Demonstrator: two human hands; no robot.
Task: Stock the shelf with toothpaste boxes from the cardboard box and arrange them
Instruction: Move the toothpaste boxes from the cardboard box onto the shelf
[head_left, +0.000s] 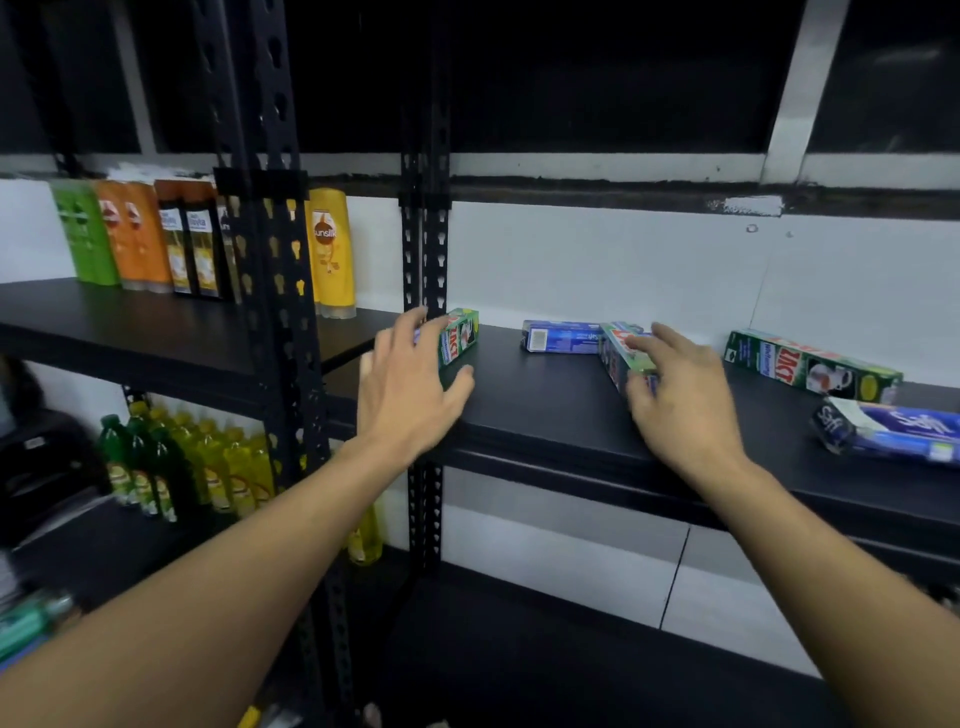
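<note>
Cartons sit half-hidden: left grip (410, 384) clasps leftmost green box (460, 338), right grip (685, 384) clasps slanted green box (615, 353).

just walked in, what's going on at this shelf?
A person is arranging toothpaste boxes on the black shelf. The left hand holds the left green box beside the upright post. The right hand holds the middle green box, which lies askew against a blue box. Further right, the far green box and a second blue box lie at angles, not yet lined up.
</note>
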